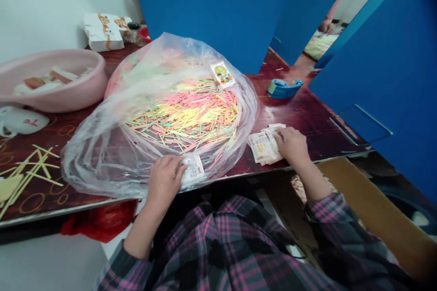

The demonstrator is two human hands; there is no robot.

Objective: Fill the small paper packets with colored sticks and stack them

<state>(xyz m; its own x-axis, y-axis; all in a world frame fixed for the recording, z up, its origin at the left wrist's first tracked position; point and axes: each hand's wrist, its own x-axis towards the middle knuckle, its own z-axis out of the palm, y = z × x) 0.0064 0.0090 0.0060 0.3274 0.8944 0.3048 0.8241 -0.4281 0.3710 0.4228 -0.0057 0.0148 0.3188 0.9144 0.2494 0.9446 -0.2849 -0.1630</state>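
Note:
At the front edge of the table, my left hand (166,176) is closed on a small printed clear packet (193,167), which lies over the plastic bag's front. To the right, my right hand (292,145) has its fingers curled on the edge of a small pile of similar packets (262,148) on the table. Between and behind my hands, a large clear plastic bag (99,145) lies open around a heap of thin coloured sticks (191,116) in pink, yellow, green and orange. A small printed card box (222,75) rests on the bag's right side.
A pink basin (92,86) with scraps and a white mug (25,120) stand left. Yellow strips (37,168) lie front left. White boxes (104,32) are at the back. A blue tape dispenser (283,88) sits near blue partitions (211,9). Below right is a cardboard box (368,204).

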